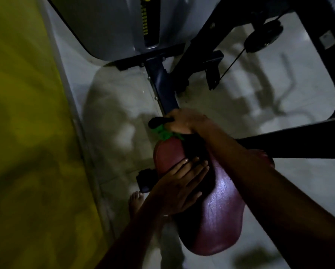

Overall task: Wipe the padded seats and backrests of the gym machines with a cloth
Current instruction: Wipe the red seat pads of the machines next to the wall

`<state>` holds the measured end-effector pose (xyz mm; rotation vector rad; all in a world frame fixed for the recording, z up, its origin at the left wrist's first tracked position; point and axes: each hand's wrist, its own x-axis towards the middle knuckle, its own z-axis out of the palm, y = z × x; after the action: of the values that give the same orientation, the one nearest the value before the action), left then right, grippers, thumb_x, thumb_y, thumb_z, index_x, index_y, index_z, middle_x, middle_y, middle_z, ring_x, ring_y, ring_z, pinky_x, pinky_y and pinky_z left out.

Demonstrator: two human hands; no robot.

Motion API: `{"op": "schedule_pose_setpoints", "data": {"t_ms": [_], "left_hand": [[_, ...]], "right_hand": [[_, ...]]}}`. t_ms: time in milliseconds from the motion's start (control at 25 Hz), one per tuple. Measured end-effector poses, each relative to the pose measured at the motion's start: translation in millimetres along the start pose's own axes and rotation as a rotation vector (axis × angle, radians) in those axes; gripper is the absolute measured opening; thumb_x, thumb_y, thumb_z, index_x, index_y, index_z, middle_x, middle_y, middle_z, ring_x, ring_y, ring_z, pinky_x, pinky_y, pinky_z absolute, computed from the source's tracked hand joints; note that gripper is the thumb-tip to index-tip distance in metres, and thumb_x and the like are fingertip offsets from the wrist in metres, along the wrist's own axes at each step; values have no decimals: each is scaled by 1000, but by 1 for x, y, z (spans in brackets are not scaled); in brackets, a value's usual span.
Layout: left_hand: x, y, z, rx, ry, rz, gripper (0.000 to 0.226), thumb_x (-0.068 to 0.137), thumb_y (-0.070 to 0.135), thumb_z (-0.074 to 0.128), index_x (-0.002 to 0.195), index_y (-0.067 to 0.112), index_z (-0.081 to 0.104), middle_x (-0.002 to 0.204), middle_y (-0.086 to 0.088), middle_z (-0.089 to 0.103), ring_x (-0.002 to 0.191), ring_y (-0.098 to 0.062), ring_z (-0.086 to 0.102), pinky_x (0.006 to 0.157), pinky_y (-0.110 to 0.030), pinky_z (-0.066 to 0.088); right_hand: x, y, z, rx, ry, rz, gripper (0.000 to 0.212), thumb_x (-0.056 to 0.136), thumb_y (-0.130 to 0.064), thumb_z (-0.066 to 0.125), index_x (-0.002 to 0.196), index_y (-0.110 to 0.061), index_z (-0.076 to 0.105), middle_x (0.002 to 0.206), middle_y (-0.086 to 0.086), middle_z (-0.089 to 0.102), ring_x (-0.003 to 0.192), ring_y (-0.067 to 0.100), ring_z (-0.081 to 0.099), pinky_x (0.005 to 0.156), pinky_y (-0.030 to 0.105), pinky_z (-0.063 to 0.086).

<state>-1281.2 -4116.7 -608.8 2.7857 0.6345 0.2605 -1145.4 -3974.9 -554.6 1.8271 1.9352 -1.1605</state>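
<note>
A green cloth [165, 133] was gripped in the right hand [184, 122] at the front end of the maroon padded seat [219, 210]. The left hand [180, 183] was laid flat, fingers straight, on the seat's near side, above the pale floor [116, 117].

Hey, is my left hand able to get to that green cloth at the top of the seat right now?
Probably yes. The left hand lies flat on the maroon seat, and the green cloth sits just beyond it. The right hand grips it there, though, crowding the spot.

Left grip [179, 186] flat, right grip [184, 121] curled
</note>
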Motion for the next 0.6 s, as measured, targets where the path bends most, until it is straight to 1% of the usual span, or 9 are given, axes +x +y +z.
{"op": "schedule_pose_setpoints", "data": {"t_ms": [80, 160, 200, 280, 360, 440, 480, 560, 600], "left_hand": [[0, -3, -3, 27, -22, 2, 63, 95, 40, 40, 148, 7, 30, 154, -9, 29, 142, -26, 27, 117, -40, 20], [1, -2, -4, 4, -29, -8, 64, 96, 40, 39, 149, 8, 27, 155, -9, 27, 144, -25, 23, 117, -40, 20], [1, -1, -3, -8, -26, -18, 63, 96, 40, 39, 149, 8, 27, 155, -8, 27, 144, -25, 22, 117, -40, 20], [1, 3, -3, -49, -34, -46, 63, 95, 38, 40, 148, 7, 28, 155, -8, 27, 145, -24, 21, 118, -40, 18], [2, 8, -2, -97, -7, -108, 62, 93, 36, 44, 147, 7, 32, 154, -8, 29, 144, -22, 22, 118, -39, 19], [7, 15, 0, -106, 35, -209, 61, 93, 36, 45, 146, 6, 34, 153, -8, 31, 144, -21, 23, 116, -39, 22], [10, 20, 2, -102, 55, -289, 61, 94, 36, 46, 146, 5, 34, 153, -8, 31, 144, -21, 23, 116, -40, 24], [20, 29, 4, -74, 87, -500, 62, 95, 38, 46, 146, 4, 34, 153, -9, 31, 144, -22, 23, 116, -42, 23], [27, 32, 4, -56, 103, -597, 63, 95, 39, 45, 145, 3, 34, 153, -10, 31, 144, -23, 23, 116, -42, 22]], "right_hand": [[-7, 29, -7, 170, 35, 173, 36, 93, -35, 47, 121, -18, 59, 113, 11, 62, 99, 29, 59, 76, 30, 43], [-12, 45, -4, 224, 60, 275, 40, 95, -36, 44, 123, -11, 57, 116, 14, 61, 99, 31, 59, 79, 33, 46], [-11, 46, 0, 240, 79, 273, 40, 95, -36, 43, 122, -11, 57, 116, 15, 61, 99, 31, 60, 81, 34, 47], [-4, 35, 5, 206, 85, 173, 34, 93, -36, 46, 114, -15, 61, 112, 14, 63, 99, 31, 60, 79, 34, 47], [5, 18, 2, 90, 12, 27, 27, 90, -38, 50, 111, -25, 61, 109, 10, 61, 104, 30, 58, 81, 34, 44], [9, 12, 1, 26, -34, -44, 33, 90, -40, 51, 120, -29, 59, 114, 9, 60, 106, 28, 56, 87, 35, 43], [7, 17, 0, 75, -28, -35, 34, 90, -39, 51, 121, -28, 59, 114, 9, 61, 103, 26, 57, 83, 32, 44], [-7, 38, -1, 311, 31, 14, 29, 92, -30, 51, 119, -26, 61, 105, 10, 64, 85, 22, 60, 68, 26, 43], [-17, 55, -1, 426, 55, 61, 25, 92, -25, 51, 114, -25, 62, 98, 10, 65, 75, 19, 58, 61, 24, 42]]}}
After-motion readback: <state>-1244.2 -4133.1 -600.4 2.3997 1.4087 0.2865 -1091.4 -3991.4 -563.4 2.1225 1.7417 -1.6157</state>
